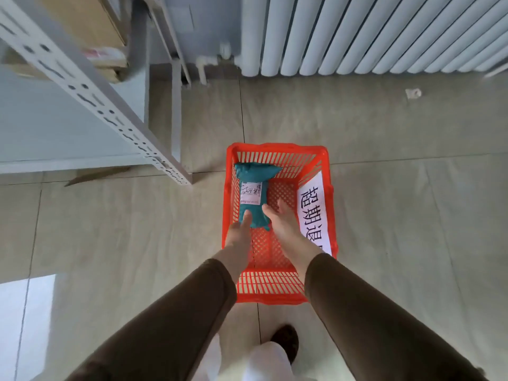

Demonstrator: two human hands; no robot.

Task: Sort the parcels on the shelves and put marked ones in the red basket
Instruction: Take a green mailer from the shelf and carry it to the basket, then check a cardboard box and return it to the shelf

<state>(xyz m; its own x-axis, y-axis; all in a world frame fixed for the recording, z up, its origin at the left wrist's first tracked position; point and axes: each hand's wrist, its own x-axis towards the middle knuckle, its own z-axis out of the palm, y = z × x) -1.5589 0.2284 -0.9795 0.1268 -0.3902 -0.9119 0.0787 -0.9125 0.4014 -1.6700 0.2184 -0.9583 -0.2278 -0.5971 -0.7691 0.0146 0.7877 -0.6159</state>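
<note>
A red plastic basket (277, 149) stands on the tiled floor below me, with a white paper sign (313, 213) taped inside its right wall. A teal soft parcel (254, 177) with a white label bearing handwriting lies inside the basket along its left side. My left hand (242, 232) reaches into the basket, its thumb lying on the parcel's near end. My right hand (280, 218) is beside the parcel's near right corner with straight fingers, touching or just off it. Both arms wear brown sleeves.
A grey metal shelf unit (90, 89) rises at the left, with cardboard boxes (90, 26) on it. A white radiator (371, 34) lines the far wall. A small scrap (413, 93) lies on the floor. My shoe (286, 342) shows below the basket.
</note>
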